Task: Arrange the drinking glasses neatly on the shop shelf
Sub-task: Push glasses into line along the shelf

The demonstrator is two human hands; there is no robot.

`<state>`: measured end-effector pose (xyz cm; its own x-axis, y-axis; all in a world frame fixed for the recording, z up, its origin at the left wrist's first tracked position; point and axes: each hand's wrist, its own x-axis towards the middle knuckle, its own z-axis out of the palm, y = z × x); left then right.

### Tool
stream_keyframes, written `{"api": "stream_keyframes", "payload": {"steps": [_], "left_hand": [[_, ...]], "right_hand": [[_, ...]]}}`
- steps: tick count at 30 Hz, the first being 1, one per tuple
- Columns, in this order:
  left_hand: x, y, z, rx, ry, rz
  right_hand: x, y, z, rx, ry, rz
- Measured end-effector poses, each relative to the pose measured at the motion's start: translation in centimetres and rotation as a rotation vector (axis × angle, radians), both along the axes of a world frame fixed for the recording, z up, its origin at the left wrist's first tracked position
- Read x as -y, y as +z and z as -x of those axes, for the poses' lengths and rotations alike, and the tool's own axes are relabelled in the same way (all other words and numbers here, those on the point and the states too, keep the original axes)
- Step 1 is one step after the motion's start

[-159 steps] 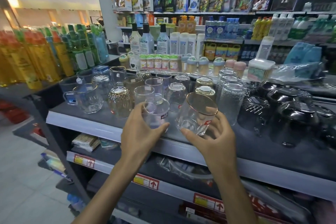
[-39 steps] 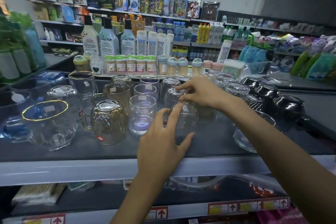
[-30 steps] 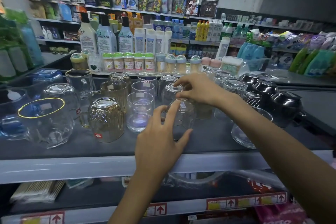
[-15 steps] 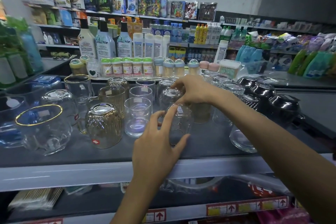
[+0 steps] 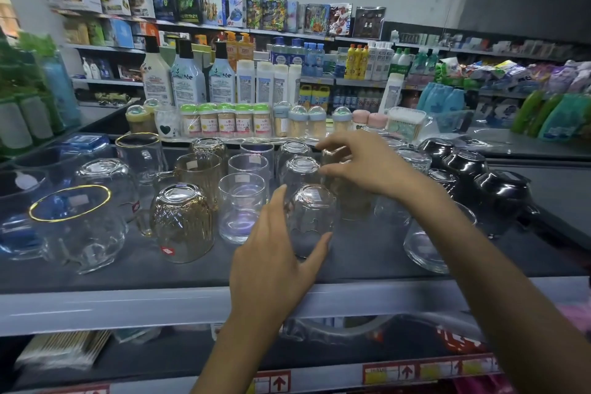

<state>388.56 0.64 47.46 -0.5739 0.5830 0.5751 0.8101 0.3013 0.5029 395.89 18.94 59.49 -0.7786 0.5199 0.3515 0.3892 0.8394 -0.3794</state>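
Head view: the left hand (image 5: 278,253) still cups the upturned glass (image 5: 311,217) at the shelf (image 5: 367,253) front. The right hand (image 5: 361,166) has loosened above the amber glass (image 5: 350,205) behind; its grip I cannot tell. This row seems almost set.

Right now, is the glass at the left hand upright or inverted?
Inverted: clear glass shows its thick base on top, rim on shelf.

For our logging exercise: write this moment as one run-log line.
left hand: grips inverted clear glass | right hand: over amber glass, grip unclear
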Motion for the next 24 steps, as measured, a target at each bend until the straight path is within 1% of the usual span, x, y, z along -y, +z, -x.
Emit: {"api": "stream_keyframes", "payload": {"steps": [3, 4, 8, 11, 16, 20, 24], "left_hand": [[0.0, -0.1, 0.0, 0.038, -0.037, -0.039], [-0.1, -0.2, 0.1, 0.049, -0.050, -0.048], [-0.3, -0.7, 0.8, 0.136, -0.134, -0.090], [-0.5, -1.0, 1.4, 0.173, -0.181, -0.123], [-0.8, -1.3, 1.7, 0.192, -0.148, -0.123], [-0.8, -1.2, 1.9, 0.267, -0.141, -0.149], [-0.9, -0.8, 1.7, 0.272, -0.133, -0.136]], "right_hand": [[3.1, -2.9, -2.4, -0.300, -0.064, 0.099], [4.3, -4.3, -3.0, -0.366, -0.067, 0.138], [7.1, -9.3, -3.8, -0.481, -0.058, 0.295], [7.2, -10.6, -3.4, -0.569, -0.060, 0.414], [6.9, -10.5, -2.5, -0.634, -0.099, 0.494], [6.9, -10.3, -2.2, -0.626, -0.117, 0.483], [6.8, -10.3, -2.0, -0.636, -0.122, 0.484]]}}
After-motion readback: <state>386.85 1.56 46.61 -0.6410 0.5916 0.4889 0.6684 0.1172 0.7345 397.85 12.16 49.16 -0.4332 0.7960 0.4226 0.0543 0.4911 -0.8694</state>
